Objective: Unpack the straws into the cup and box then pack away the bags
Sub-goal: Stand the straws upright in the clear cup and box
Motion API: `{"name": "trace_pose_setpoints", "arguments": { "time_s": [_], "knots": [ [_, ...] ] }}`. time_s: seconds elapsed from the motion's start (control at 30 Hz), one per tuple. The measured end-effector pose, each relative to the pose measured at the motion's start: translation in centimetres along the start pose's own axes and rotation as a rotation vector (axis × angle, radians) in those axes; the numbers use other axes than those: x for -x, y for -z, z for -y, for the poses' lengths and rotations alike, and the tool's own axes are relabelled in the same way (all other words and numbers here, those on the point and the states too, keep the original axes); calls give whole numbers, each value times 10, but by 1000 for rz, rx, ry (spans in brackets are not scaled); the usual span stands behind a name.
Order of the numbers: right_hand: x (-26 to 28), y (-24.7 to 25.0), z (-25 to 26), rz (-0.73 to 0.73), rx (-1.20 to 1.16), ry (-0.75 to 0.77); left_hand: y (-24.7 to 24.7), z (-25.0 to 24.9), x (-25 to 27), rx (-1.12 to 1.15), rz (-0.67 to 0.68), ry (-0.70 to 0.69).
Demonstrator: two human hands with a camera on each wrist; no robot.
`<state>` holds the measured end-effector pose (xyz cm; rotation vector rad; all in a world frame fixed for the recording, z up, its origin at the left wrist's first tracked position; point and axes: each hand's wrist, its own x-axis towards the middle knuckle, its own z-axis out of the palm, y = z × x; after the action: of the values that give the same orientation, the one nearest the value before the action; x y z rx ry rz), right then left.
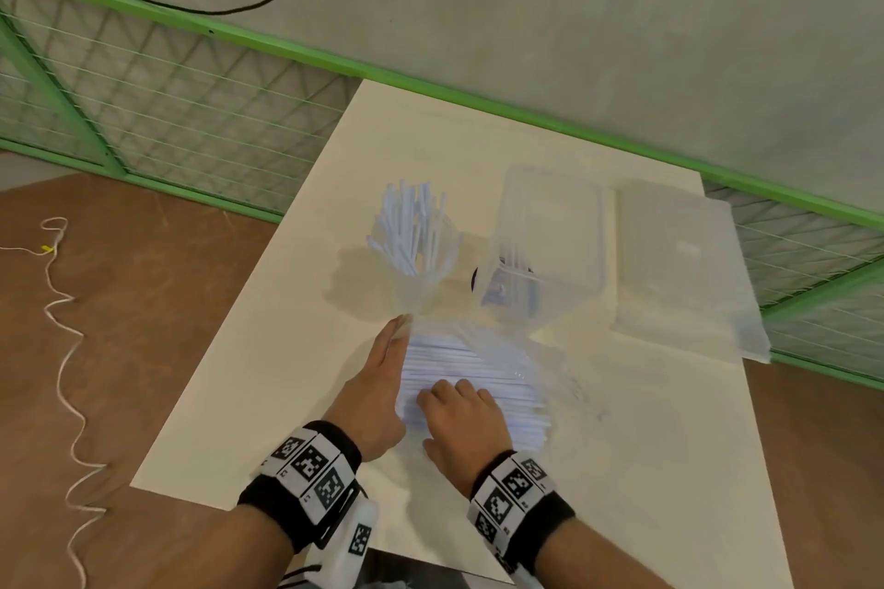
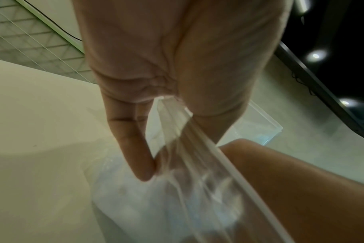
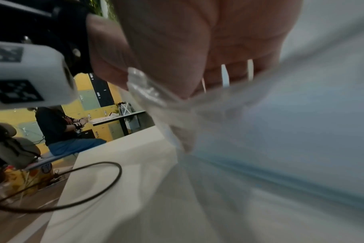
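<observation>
A clear zip bag (image 1: 497, 349) full of white straws (image 1: 478, 378) lies on the white table (image 1: 287, 373) in front of me. My left hand (image 1: 397, 340) pinches the bag's far-left edge; in the left wrist view, thumb and fingers (image 2: 135, 156) squeeze the bag's zip strip (image 2: 177, 125). My right hand (image 1: 454, 397) rests curled on the bag's near end, gripping plastic (image 3: 148, 92) with straw tips (image 3: 224, 77) showing between its fingers. Behind stands a clear cup (image 1: 416, 254) packed with upright straws. To its right is the clear box (image 1: 550, 244), with some straws inside.
The box's lid (image 1: 679, 263) lies flat at the table's right. A green wire fence (image 1: 191, 110) runs behind and to the left. A white cord (image 1: 62, 349) trails on the brown floor. A black cable (image 3: 83, 189) loops by the table's near edge.
</observation>
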<state>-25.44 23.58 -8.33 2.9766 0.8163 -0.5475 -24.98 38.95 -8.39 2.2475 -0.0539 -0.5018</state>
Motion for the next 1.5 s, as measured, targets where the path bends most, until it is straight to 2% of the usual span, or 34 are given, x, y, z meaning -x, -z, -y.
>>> {"name": "trace_pose_setpoints", "arguments": {
  "time_s": [0.37,0.8,1.07,1.37,1.5],
  "knots": [
    [-3,-17,2,-57,80,-53,-2,2,7,-19,-35,5],
    [-3,-22,5,39,139,-56,-7,5,6,-33,-53,7],
    [-2,-12,5,95,199,27,-6,3,6,-26,-51,-2],
    [-1,-12,4,113,166,14,-6,2,7,-28,-58,-10],
    [1,-8,-5,78,9,3,-2,3,7,-30,-57,-20]
  ]
}}
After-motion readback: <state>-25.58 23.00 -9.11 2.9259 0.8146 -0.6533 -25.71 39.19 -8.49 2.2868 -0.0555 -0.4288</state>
